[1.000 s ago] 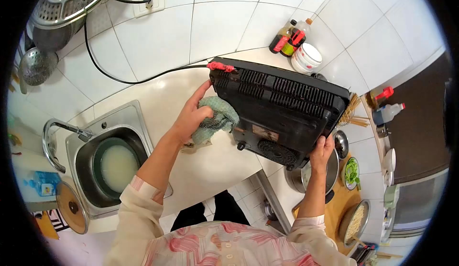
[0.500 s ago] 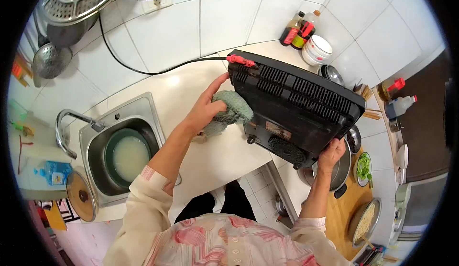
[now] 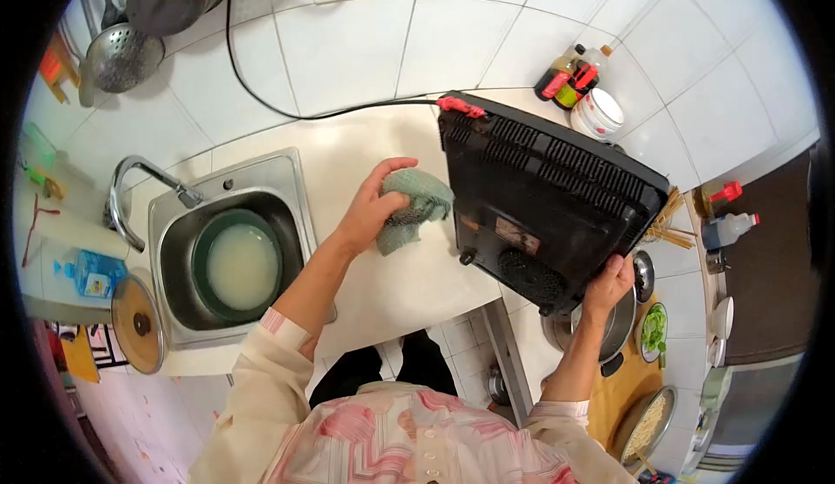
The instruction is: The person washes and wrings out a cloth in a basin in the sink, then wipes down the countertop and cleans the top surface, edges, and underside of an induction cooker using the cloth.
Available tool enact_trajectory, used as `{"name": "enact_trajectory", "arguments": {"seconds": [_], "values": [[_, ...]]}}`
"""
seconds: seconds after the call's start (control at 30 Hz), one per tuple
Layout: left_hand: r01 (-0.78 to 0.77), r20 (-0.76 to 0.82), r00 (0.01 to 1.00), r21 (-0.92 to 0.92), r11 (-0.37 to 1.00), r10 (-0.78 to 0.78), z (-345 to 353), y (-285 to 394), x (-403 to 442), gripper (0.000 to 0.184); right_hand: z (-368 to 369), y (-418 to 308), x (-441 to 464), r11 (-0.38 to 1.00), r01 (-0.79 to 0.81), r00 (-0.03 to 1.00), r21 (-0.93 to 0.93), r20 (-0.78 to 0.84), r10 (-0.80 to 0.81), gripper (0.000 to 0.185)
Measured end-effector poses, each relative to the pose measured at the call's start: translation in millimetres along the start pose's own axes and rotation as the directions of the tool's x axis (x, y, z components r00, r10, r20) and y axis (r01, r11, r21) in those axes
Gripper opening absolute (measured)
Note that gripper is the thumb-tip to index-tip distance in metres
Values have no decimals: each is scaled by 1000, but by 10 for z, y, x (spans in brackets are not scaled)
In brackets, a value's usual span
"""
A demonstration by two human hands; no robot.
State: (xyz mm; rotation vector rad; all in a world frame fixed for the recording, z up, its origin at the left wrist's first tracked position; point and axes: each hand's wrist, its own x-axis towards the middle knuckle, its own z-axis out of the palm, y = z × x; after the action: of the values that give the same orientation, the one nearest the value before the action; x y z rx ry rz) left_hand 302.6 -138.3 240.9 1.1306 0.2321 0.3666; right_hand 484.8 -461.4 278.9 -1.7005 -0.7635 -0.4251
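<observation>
In my right hand (image 3: 607, 286) is the lower right corner of a black induction cooker (image 3: 557, 201). It is tilted up, with its vented underside and small feet facing me. A black cord (image 3: 348, 112) wrapped in red tape leaves its upper left corner. My left hand (image 3: 365, 214) is closed round a crumpled green mesh cloth (image 3: 417, 195), just left of the cooker's side edge. A small gap shows between the cloth and the cooker. The cooker's top face is hidden.
On the left, a steel sink (image 3: 163, 249) holds a green basin (image 3: 206, 288) of cloudy water under a tap (image 3: 143, 166). Bottles (image 3: 559, 73) and white bowls (image 3: 598, 117) stand at the back right. A pot (image 3: 619, 323), greens (image 3: 654, 332) and noodles (image 3: 644, 432) lie right.
My left hand and the cloth have come away from the cooker's edge, leaving a gap. The whole view has shifted slightly, and the cooker stays tilted in my right hand.
</observation>
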Motion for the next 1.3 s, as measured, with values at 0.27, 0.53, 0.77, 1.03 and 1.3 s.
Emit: {"name": "enact_trajectory", "arguments": {"seconds": [0.27,0.53,0.77,1.03,1.3], "values": [[-69,-426,890,229,971,163,-853,-59,9,33,-114,128,-41,987,-62,998,-148,9,64,47],[86,-470,875,385,919,115,-1212,-283,148,31,-60,55,-40,978,-62,998,-197,7,65,49],[126,-535,831,447,885,153,-1541,-390,3,34,-112,196,-91,989,-106,994,-99,7,107,47],[157,-312,908,872,463,280,-1249,-601,-42,54,-74,88,-60,988,-29,1000,-153,-14,28,43],[-325,311,945,930,172,104,-456,-808,-333,71,-47,-38,-93,998,-53,999,-23,-6,53,50]]}}
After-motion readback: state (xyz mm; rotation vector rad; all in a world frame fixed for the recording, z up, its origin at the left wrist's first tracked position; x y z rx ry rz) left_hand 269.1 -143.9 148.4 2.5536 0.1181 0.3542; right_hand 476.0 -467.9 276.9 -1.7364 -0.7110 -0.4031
